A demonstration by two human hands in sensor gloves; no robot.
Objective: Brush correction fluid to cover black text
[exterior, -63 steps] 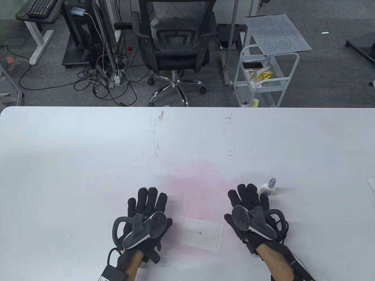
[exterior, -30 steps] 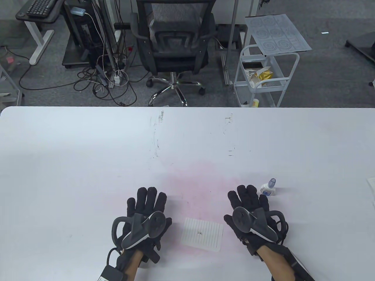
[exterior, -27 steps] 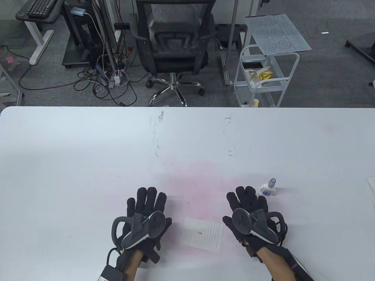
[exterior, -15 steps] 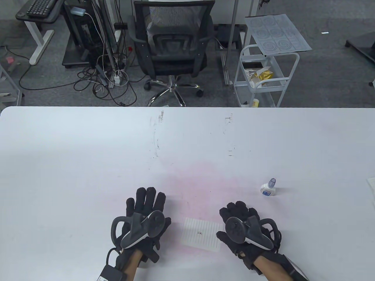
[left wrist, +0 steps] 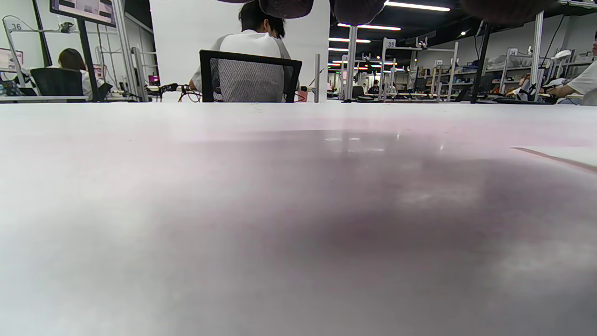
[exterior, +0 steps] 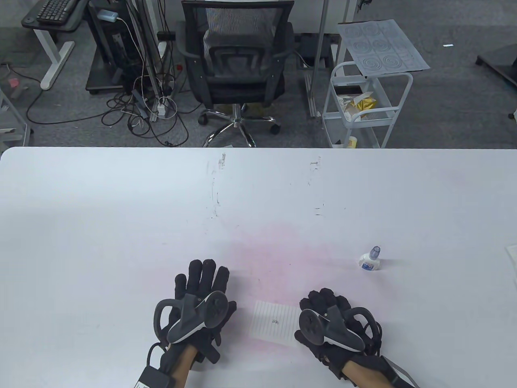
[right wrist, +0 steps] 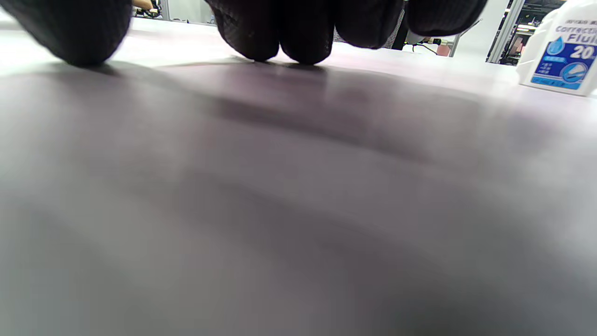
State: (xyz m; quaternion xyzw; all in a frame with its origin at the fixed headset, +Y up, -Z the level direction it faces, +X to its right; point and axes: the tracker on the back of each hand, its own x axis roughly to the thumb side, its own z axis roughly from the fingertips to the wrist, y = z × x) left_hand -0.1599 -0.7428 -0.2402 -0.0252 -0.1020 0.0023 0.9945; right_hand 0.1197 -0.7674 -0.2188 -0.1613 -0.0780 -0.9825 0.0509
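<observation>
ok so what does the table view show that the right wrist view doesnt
Only the table view shows the lined paper with its small black text, the left hand lying flat, the bottle's grey-blue cap, and the office chair and white cart beyond the table. Only the right wrist view shows the bottle's blue label up close, reading "Correction Fluid" in part, and fingertips touching the tabletop. Both show the right hand, the correction fluid bottle standing apart from it, and the white table.
</observation>
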